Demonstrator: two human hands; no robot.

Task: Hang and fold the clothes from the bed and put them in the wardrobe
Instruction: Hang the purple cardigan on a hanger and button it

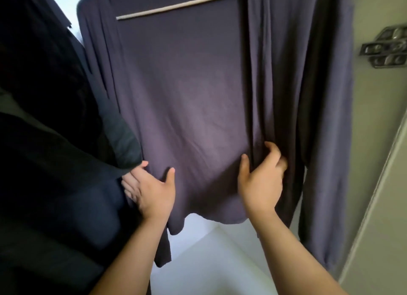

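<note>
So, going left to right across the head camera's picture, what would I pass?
Black hanging clothes → left hand → right hand, gripping the grey-purple hanging cardigan → silver metal door handle.

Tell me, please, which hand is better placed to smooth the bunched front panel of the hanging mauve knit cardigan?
Right hand, probably: its fingers curl round that panel of the mauve knit cardigan; the left hand lies open farther away.

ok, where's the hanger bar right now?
Head view, top centre: the pale hanger bar slants across the open front of the grey-purple cardigan, with dark clothes to the left and a pale door to the right.
</note>
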